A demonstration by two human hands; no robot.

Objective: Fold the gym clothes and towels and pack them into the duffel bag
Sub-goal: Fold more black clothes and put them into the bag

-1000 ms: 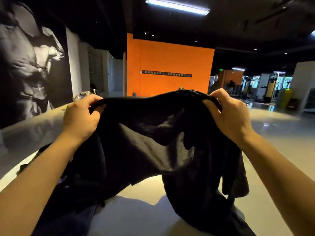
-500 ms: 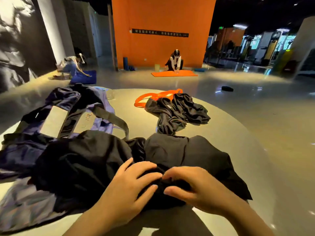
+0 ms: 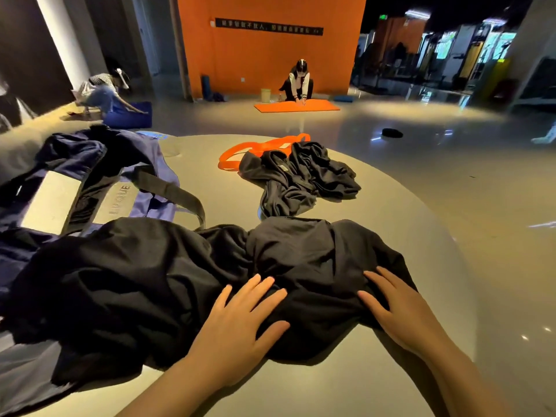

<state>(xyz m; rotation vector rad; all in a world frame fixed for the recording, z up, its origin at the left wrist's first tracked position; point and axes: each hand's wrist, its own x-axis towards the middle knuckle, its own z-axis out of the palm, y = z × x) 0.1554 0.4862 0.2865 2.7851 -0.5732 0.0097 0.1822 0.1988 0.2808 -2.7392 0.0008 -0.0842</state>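
Both palms lie flat on a black garment [image 3: 168,284] spread across the near edge of a round table [image 3: 406,224]: the left hand [image 3: 237,323] near its middle, the right hand [image 3: 400,311] towards its right end, fingers straight on both and gripping nothing. The cloth is bunched at the centre and creased throughout, and its left part drapes over the navy duffel bag [image 3: 78,164], which lies slumped on the table's left side with its grey strap [image 3: 183,197] trailing beside the garment. This looks like the smoothing stage of the first fold, with nothing yet packed as far as can be seen. The next move would seem to call for drawing the fabric off the bag and flattening the central bunch before any edge is turned over. Just beyond, a second black garment [image 3: 301,179] sits crumpled and unfolded, touching an orange band [image 3: 240,153]. Farther off, on the glossy floor, one person kneels at an orange mat [image 3: 296,106] before the orange wall [image 3: 270,55], and another person bends over a blue mat [image 3: 129,117] to the left.
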